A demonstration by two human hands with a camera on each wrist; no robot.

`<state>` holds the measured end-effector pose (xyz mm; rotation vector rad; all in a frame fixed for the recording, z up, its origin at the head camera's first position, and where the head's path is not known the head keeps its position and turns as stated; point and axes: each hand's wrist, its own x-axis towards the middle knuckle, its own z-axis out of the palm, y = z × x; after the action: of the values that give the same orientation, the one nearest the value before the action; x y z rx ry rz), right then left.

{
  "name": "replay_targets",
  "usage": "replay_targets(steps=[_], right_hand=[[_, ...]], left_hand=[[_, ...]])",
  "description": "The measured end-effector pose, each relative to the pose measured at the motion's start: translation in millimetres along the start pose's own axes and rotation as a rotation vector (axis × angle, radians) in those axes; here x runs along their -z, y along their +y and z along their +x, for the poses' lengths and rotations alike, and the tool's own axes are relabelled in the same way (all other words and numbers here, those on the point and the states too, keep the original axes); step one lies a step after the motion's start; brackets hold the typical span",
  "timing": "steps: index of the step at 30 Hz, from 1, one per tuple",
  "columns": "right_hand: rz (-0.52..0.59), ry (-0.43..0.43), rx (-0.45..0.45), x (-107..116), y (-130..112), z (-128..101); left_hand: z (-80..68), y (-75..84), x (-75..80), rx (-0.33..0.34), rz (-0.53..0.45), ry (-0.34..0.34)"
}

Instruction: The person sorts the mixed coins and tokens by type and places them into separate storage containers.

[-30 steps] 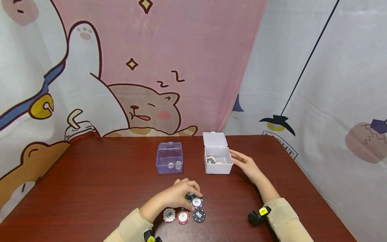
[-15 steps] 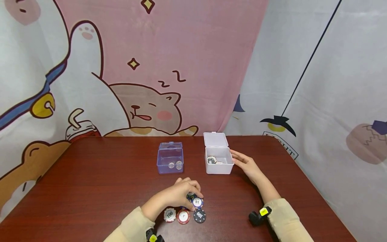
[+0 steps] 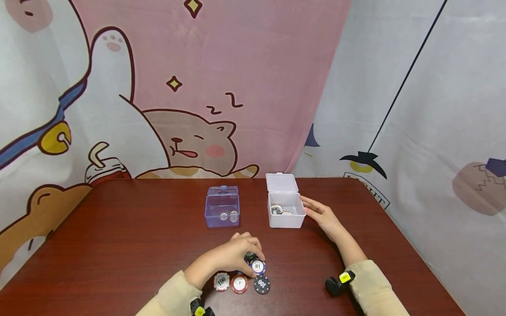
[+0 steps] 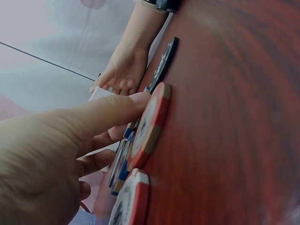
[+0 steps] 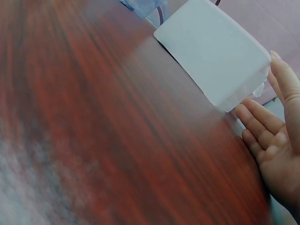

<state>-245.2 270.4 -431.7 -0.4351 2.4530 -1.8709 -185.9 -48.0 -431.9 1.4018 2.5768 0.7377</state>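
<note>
My left hand (image 3: 233, 254) bends over a cluster of poker chips, its thumb and index finger either side of a blue 10 poker chip (image 3: 258, 267). In the left wrist view the thumb of the left hand (image 4: 42, 150) reaches past the red-edged chip (image 4: 149, 124). A black 100 chip (image 3: 262, 285), a red 5 chip (image 3: 239, 284) and a white-and-red 100 chip (image 3: 221, 281) lie flat nearby. The palm hides part of the cluster. My right hand (image 3: 324, 219) touches the right side of an open white plastic box (image 3: 285, 221) with its fingers fairly straight.
Several chips (image 3: 276, 209) lie inside the white box. Left of it stands an open blue see-through box (image 3: 222, 221) holding a few small clear round pieces (image 3: 233, 215). The reddish-brown table (image 3: 130, 245) ends at a printed cloth (image 3: 272, 87).
The blue 10 chip and the black 100 chip have shifted slightly toward the near edge along with my left thumb. My right hand has stayed at the white box.
</note>
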Motion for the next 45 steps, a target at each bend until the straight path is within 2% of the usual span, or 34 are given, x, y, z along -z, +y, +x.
replay_targets(steps=[8,24,32,45], right_hand=[[0.001,0.001,0.0,0,0,0],[-0.007,0.002,-0.003,1,3,1],[0.023,0.015,0.011,5,27,10],[0.005,0.023,0.017,5,29,10]], left_hand=[[-0.9,0.2,0.5,-0.004,0.011,0.03],[4.1,6.6,5.2,-0.016,0.007,0.146],[12.5,9.5,10.3,-0.008,-0.022,0.214],[32.5,14.6,18.2,-0.001,-0.045,0.328]])
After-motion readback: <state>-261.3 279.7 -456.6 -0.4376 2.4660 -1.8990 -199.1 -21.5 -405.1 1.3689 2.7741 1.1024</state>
